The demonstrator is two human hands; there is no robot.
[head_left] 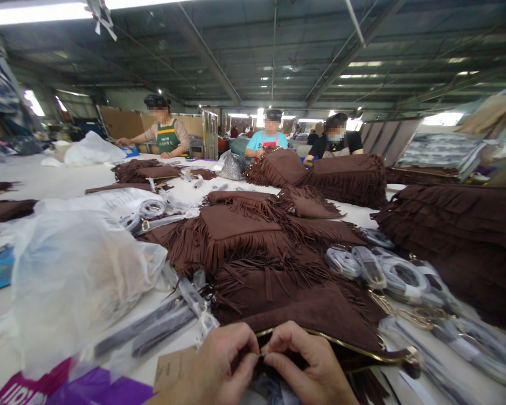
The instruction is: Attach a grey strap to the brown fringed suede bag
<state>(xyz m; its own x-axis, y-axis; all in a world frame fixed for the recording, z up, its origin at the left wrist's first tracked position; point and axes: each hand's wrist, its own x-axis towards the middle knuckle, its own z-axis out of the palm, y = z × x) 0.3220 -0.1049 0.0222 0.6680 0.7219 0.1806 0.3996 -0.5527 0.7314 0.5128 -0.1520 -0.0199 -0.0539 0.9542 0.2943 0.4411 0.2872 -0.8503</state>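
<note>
Both of my hands are at the bottom edge of the view, pinching at the opening of a brown fringed suede bag with a gold zipper edge. My left hand has its fingers curled in a pinch at the zipper. My right hand meets it fingertip to fingertip, also pinched on the bag's edge. What sits between the fingertips is too small to name. A brown card tag lies just left of my left hand.
Piles of brown fringed bags cover the white table. Plastic-wrapped straps lie on the right, a clear plastic bag on the left. Three people work at the far side.
</note>
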